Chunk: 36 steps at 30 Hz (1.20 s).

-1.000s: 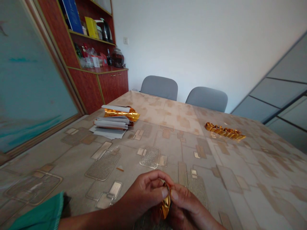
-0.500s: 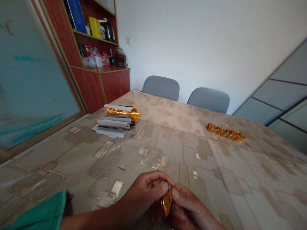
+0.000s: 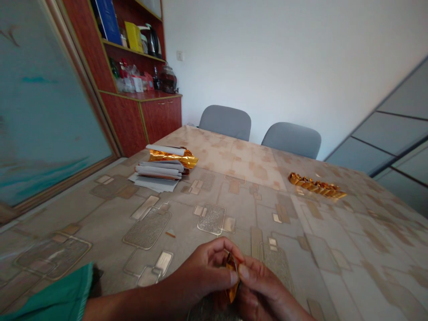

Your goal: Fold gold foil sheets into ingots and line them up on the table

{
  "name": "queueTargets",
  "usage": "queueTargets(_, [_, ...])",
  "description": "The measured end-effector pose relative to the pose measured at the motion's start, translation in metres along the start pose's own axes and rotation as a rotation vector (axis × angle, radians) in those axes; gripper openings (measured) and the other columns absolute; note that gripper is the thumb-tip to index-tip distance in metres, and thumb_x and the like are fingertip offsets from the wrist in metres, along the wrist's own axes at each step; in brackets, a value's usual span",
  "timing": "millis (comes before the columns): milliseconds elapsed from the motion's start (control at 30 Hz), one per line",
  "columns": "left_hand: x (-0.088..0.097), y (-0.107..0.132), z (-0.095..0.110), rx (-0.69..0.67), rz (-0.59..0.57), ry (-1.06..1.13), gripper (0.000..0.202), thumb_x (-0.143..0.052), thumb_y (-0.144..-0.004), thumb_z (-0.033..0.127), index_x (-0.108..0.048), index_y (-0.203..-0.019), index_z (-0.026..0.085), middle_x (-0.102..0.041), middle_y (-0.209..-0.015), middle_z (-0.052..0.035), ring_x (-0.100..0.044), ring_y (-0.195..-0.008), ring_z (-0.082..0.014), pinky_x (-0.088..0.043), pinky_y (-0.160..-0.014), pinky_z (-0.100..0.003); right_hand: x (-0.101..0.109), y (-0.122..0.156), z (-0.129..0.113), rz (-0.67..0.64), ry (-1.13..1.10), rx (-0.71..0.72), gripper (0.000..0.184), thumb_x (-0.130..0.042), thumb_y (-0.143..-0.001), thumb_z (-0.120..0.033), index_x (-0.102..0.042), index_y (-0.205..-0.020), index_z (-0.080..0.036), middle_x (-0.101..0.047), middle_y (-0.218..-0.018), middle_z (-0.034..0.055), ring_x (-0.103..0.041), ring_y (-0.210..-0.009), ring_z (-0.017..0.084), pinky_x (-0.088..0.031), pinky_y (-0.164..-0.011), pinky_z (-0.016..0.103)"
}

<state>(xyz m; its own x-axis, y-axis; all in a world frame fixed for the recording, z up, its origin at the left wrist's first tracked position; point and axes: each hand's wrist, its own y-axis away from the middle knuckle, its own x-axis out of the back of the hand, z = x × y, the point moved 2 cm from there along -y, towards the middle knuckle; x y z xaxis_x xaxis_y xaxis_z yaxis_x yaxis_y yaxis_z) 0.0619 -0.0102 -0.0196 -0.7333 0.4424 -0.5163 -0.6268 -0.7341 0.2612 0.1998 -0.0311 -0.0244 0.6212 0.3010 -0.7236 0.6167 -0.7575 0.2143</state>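
A long table under a beige patterned vinyl cover [image 3: 321, 232] fills the view. Toward the table's far left lies a stack of white paper slips [image 3: 157, 171] topped by a crumpled gold foil sheet [image 3: 172, 157]; toward its far right, a row of folded gold foil pieces [image 3: 317, 185]. Above the table's near edge, the left hand [image 3: 203, 272] and right hand [image 3: 264, 285] close together, pinching a small folded gold foil strip [image 3: 232, 276] between them.

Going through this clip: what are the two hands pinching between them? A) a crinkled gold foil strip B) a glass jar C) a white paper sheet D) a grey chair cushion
A: the left hand and right hand grip the crinkled gold foil strip between their fingers.
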Motion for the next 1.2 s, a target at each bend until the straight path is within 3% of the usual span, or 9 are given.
queueTargets(67, [0.0, 0.002, 0.002, 0.025, -0.011, 0.042, 0.033, -0.079, -0.072, 0.035, -0.062, -0.095, 0.018, -0.063, -0.071, 0.0026, -0.054, -0.052, -0.0075, -0.044, -0.046, -0.015, -0.001, 0.0, -0.001, 0.001, -0.005, 0.003, 0.043, -0.083, -0.078, -0.045, -0.073, -0.105, -0.014, -0.044, -0.059, -0.0072, -0.042, -0.052, 0.008, -0.042, -0.061, 0.021])
queueTargets(233, [0.002, 0.004, 0.005, 0.05, -0.038, 0.139, 0.034, -0.071, -0.081, 0.041, -0.065, -0.102, 0.016, -0.066, -0.069, -0.0012, -0.056, -0.05, -0.0086, -0.045, -0.046, -0.017, -0.001, 0.002, -0.001, 0.032, 0.036, 0.035, 0.046, -0.081, -0.077, -0.052, -0.073, -0.101, -0.013, -0.062, -0.081, 0.0046, -0.056, -0.072, 0.016, -0.045, -0.074, 0.029])
queueTargets(500, [0.002, 0.003, 0.001, 0.101, 0.015, 0.162, 0.029, -0.079, -0.071, 0.023, -0.067, -0.097, 0.018, -0.062, -0.07, 0.003, -0.052, -0.05, -0.0058, -0.04, -0.046, -0.014, 0.02, 0.003, 0.012, 0.082, 0.076, 0.017, 0.034, -0.08, -0.077, -0.054, -0.073, -0.09, -0.023, -0.045, -0.055, -0.0044, -0.047, -0.053, 0.015, -0.043, -0.059, 0.03])
queueTargets(600, [0.001, 0.004, 0.002, 0.119, 0.047, 0.131, 0.028, -0.077, -0.073, 0.023, -0.066, -0.098, 0.018, -0.062, -0.068, 0.0034, -0.053, -0.05, -0.0065, -0.04, -0.047, -0.015, 0.02, 0.003, 0.011, 0.097, 0.083, 0.014, 0.035, -0.081, -0.077, -0.052, -0.073, -0.089, -0.021, -0.043, -0.055, -0.0052, -0.045, -0.052, 0.013, -0.042, -0.058, 0.028])
queueTargets(800, [0.0, 0.005, 0.009, 0.093, -0.013, 0.234, 0.031, -0.075, -0.078, 0.031, -0.067, -0.103, 0.014, -0.066, -0.073, -0.0016, -0.056, -0.052, -0.0082, -0.042, -0.048, -0.017, 0.015, 0.002, 0.001, 0.112, 0.035, 0.054, 0.033, -0.081, -0.08, -0.048, -0.073, -0.09, -0.017, -0.037, -0.054, -0.0084, -0.027, -0.047, 0.008, -0.032, -0.049, 0.02])
queueTargets(933, [0.003, 0.001, 0.008, 0.049, 0.023, 0.335, 0.038, -0.081, -0.075, 0.026, -0.064, -0.106, 0.013, -0.069, -0.08, -0.0031, -0.056, -0.055, -0.0065, -0.042, -0.055, -0.017, 0.012, 0.002, -0.008, 0.188, 0.085, 0.119, 0.037, -0.08, -0.08, -0.05, -0.07, -0.075, -0.015, -0.047, -0.06, -0.0036, -0.041, -0.053, 0.009, -0.04, -0.053, 0.021])
queueTargets(1000, [0.005, -0.002, 0.007, 0.03, 0.075, 0.392, 0.043, -0.086, -0.07, 0.025, -0.063, -0.105, 0.013, -0.07, -0.082, -0.0035, -0.056, -0.055, -0.0056, -0.042, -0.056, -0.017, 0.014, 0.003, -0.011, 0.261, 0.142, 0.178, 0.038, -0.08, -0.08, -0.052, -0.07, -0.078, -0.015, -0.053, -0.066, -0.0012, -0.049, -0.059, 0.012, -0.045, -0.056, 0.023])
queueTargets(1100, [0.007, -0.004, 0.008, 0.01, 0.168, 0.419, 0.053, -0.091, -0.064, 0.022, -0.06, -0.106, 0.014, -0.072, -0.084, -0.0038, -0.056, -0.055, -0.0053, -0.04, -0.054, -0.016, 0.017, 0.003, -0.011, 0.335, 0.248, 0.275, 0.039, -0.08, -0.08, -0.051, -0.072, -0.098, -0.017, -0.059, -0.077, 0.0007, -0.053, -0.065, 0.013, -0.046, -0.058, 0.024])
queueTargets(1200, [0.007, -0.004, 0.007, -0.009, 0.163, 0.405, 0.051, -0.09, -0.065, 0.024, -0.059, -0.105, 0.016, -0.07, -0.079, -0.0023, -0.055, -0.054, -0.0059, -0.038, -0.052, -0.016, 0.018, 0.002, -0.008, 0.332, 0.306, 0.343, 0.041, -0.078, -0.081, -0.053, -0.07, -0.104, -0.019, -0.063, -0.081, 0.0012, -0.053, -0.065, 0.013, -0.045, -0.059, 0.025])
